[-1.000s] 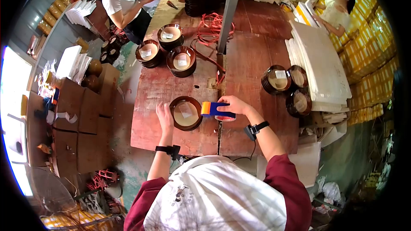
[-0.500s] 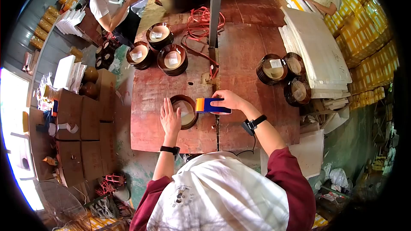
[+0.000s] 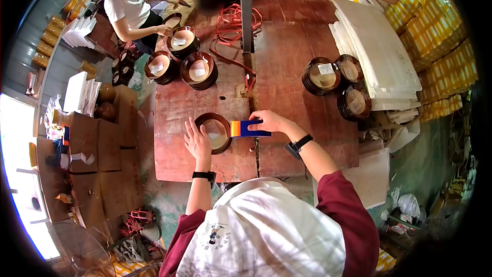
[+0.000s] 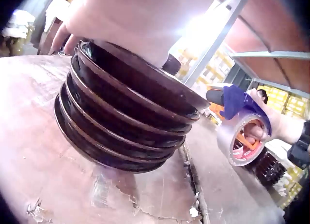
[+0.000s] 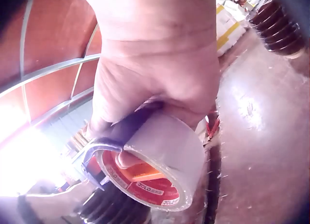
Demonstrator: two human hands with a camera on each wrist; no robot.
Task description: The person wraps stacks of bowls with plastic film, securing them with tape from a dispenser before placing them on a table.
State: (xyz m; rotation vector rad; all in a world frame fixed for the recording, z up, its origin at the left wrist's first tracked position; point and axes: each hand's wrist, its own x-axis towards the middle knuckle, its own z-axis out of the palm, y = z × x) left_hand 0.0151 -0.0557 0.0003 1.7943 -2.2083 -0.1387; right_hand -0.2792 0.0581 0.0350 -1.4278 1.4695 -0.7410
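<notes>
A stack of dark brown glazed bowls (image 3: 218,136) stands on the red wooden table, a pale paper slip inside the top one. My left hand (image 3: 199,142) rests against the stack's left rim with fingers extended; in the left wrist view it covers part of the top bowl (image 4: 131,83). My right hand (image 3: 274,122) grips a blue and orange tape dispenser (image 3: 246,129), its orange end right at the stack's right rim. In the right wrist view, the clear tape roll (image 5: 169,151) shows a red printed core, with a fingertip inside it.
Bowl stacks (image 3: 199,71) stand at the table's far left, and others (image 3: 321,76) at the right beside white foam boards (image 3: 376,56). Red strapping (image 3: 234,23) lies near a metal post (image 3: 246,10). A person (image 3: 125,7) stands at the far left edge, holding a bowl.
My left hand has come over the stack's left rim, then its fingers spread. The dispenser stays at the right rim. The person at the far left has reached toward the bowl stacks.
</notes>
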